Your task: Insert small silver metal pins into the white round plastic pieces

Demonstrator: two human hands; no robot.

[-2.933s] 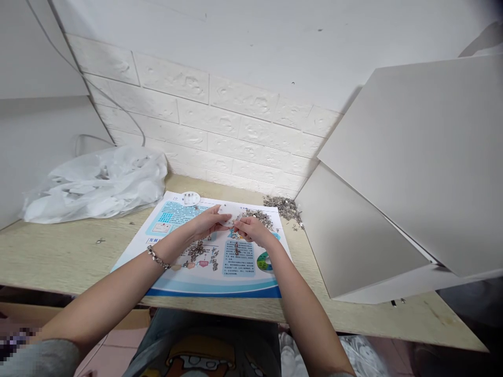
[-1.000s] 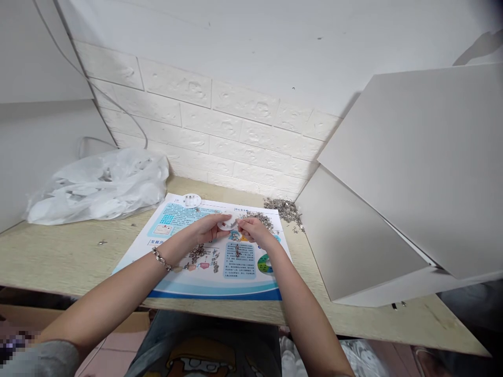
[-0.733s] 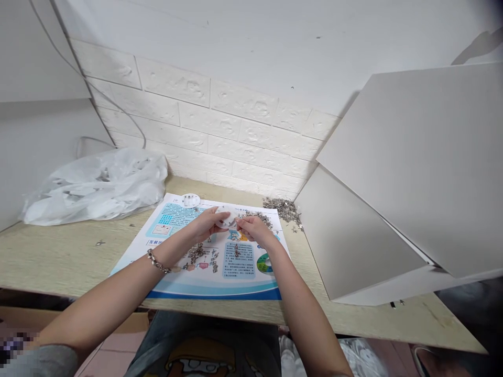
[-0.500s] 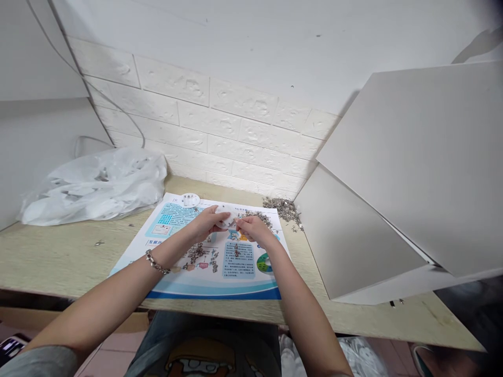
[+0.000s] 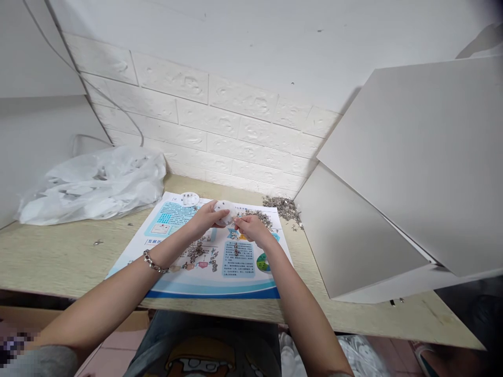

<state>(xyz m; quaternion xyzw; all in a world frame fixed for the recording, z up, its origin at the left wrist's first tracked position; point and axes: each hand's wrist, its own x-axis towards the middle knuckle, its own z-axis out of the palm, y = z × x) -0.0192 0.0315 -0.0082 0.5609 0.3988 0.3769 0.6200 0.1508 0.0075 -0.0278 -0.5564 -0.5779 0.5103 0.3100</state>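
My left hand [image 5: 205, 219] is closed on a small round white plastic disc [image 5: 226, 212], held just above a printed blue and white poster [image 5: 204, 251] on the wooden bench. My right hand [image 5: 250, 229] is pinched together at the disc's right edge; what its fingertips hold is too small to make out. Small silver metal parts lie scattered on the poster below the hands [image 5: 198, 252] and in a heap behind them [image 5: 259, 217]. A second white disc [image 5: 190, 198] rests at the poster's far left corner.
A crumpled white plastic bag [image 5: 94, 183] lies at the left against the brick-pattern wall. A larger pile of metal parts [image 5: 283, 207] sits by the wall. Large grey boards [image 5: 393, 183] lean over the bench's right side. A stray metal part [image 5: 96, 242] lies at left.
Both hands have stayed together above the poster, turning and shifting the white disc slightly. The view has wobbled a little. Nothing else on the bench has moved.
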